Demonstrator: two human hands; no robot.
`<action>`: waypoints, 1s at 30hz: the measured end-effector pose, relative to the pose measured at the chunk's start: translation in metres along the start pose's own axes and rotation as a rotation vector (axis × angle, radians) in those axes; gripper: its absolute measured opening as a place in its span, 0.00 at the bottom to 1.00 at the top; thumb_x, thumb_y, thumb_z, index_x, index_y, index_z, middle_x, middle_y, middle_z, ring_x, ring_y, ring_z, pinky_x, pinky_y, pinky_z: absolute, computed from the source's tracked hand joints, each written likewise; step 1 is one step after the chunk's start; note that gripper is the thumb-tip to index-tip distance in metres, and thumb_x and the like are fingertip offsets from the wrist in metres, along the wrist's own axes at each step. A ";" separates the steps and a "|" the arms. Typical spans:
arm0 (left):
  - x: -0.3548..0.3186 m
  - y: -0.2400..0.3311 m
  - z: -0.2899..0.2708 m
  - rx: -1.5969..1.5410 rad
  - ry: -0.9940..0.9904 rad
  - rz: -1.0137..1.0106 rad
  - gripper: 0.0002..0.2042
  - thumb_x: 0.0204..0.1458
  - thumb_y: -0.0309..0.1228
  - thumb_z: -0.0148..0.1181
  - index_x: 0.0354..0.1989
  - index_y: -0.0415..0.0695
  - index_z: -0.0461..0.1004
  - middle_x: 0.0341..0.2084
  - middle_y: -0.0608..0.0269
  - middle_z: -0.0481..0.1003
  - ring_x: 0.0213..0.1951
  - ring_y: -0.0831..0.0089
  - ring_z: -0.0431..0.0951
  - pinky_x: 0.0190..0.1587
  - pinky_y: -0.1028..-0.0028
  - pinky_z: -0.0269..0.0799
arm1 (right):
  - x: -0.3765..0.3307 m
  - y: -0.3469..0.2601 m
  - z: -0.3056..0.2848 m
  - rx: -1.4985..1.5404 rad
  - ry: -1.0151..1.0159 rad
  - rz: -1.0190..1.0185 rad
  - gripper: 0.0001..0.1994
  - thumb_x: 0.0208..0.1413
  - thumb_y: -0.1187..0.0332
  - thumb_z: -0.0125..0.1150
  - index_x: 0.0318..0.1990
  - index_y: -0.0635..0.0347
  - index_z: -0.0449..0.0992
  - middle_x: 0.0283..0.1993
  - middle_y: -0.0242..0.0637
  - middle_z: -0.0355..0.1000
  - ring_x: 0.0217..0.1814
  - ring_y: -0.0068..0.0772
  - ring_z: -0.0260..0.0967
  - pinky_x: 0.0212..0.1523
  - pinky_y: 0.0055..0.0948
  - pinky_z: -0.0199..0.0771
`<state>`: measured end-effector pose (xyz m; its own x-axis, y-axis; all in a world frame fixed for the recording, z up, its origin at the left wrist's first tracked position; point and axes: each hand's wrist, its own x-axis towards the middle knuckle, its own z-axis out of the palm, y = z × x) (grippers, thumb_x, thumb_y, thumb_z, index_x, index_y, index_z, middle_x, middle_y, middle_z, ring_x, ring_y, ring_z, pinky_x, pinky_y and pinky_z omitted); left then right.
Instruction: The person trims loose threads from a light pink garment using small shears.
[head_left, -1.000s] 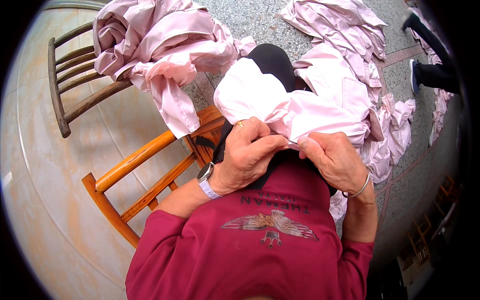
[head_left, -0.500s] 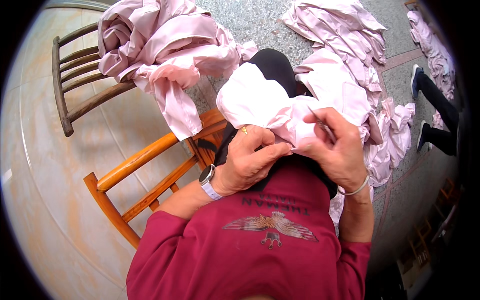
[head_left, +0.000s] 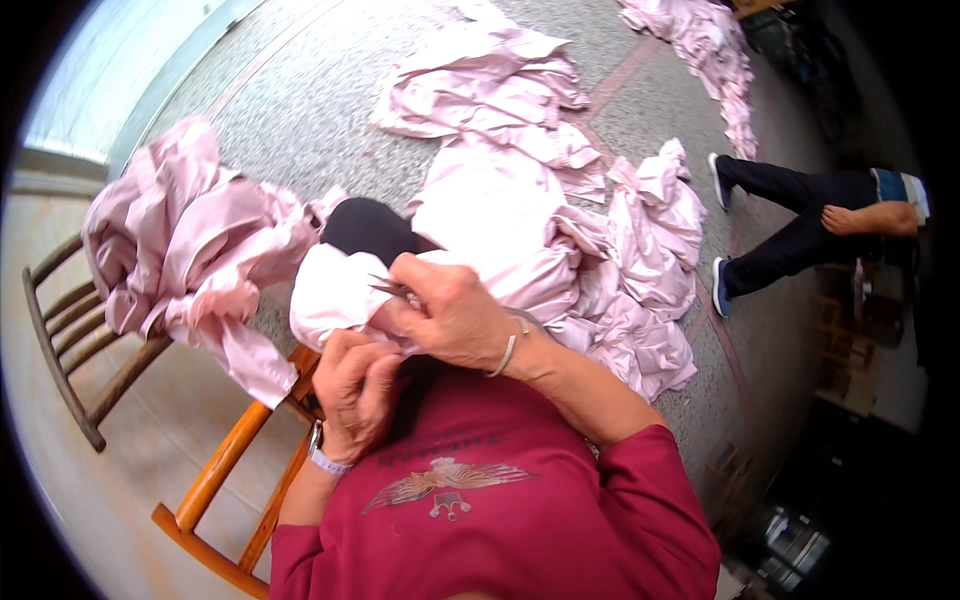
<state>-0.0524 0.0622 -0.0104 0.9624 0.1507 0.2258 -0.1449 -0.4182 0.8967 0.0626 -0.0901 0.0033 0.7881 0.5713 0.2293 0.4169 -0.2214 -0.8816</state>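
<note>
A pale pink garment (head_left: 335, 295) lies bunched over my lap, its near edge drawn up between both hands. My left hand (head_left: 355, 392), with a watch on the wrist, is closed on that edge, fingers pinched on the cloth. Just above and to the right, my right hand (head_left: 455, 312) grips small metal thread snips (head_left: 388, 288). Their thin blades point left over the cloth, beyond the fingers; the rest is hidden in the hand. Both hands are close together, and the exact spot where the fingers meet the fabric is partly covered.
Pink garments (head_left: 190, 235) are heaped over a dark wooden chair (head_left: 65, 345) at left. An orange wooden chair (head_left: 215, 470) stands beside me. More pink garments (head_left: 490, 90) spread across the speckled floor (head_left: 300, 110). A person in dark trousers (head_left: 775, 185) stands at right.
The view has swung to the right, bringing more floor and the other person into sight. My right hand has moved over beside and above the left, and the snips' blades now point left.
</note>
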 end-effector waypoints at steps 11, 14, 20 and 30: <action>0.026 -0.005 0.047 -0.504 0.322 -0.191 0.22 0.50 0.11 0.58 0.50 0.44 0.60 0.39 0.67 0.65 0.38 0.81 0.68 0.43 0.81 0.66 | -0.023 -0.022 0.000 0.001 0.171 0.078 0.07 0.54 0.74 0.62 0.34 0.63 0.68 0.25 0.45 0.67 0.24 0.47 0.71 0.24 0.39 0.68; 0.031 -0.005 0.054 -0.333 0.350 -0.012 0.25 0.48 0.08 0.58 0.53 0.43 0.59 0.40 0.66 0.63 0.41 0.80 0.67 0.43 0.80 0.68 | -0.035 -0.030 -0.003 -0.059 0.223 0.157 0.07 0.55 0.75 0.63 0.34 0.61 0.69 0.22 0.40 0.67 0.20 0.39 0.69 0.21 0.36 0.67; 0.017 -0.017 0.037 -0.086 0.242 -0.093 0.17 0.46 0.12 0.60 0.43 0.41 0.67 0.33 0.67 0.66 0.33 0.78 0.70 0.37 0.79 0.69 | -0.044 -0.021 -0.005 -0.062 0.292 0.297 0.08 0.54 0.76 0.64 0.32 0.61 0.68 0.19 0.30 0.62 0.17 0.19 0.58 0.19 0.25 0.60; 0.018 -0.003 0.022 -0.018 0.243 0.091 0.10 0.47 0.13 0.64 0.36 0.37 0.72 0.38 0.56 0.76 0.39 0.67 0.78 0.42 0.73 0.73 | -0.033 -0.023 -0.008 0.007 0.184 0.348 0.09 0.57 0.73 0.65 0.32 0.61 0.68 0.19 0.24 0.60 0.19 0.13 0.54 0.19 0.22 0.55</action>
<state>-0.0301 0.0468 -0.0175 0.8620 0.3249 0.3890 -0.2348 -0.4242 0.8746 0.0308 -0.1105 0.0194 0.9500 0.3119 -0.0143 0.1081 -0.3715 -0.9221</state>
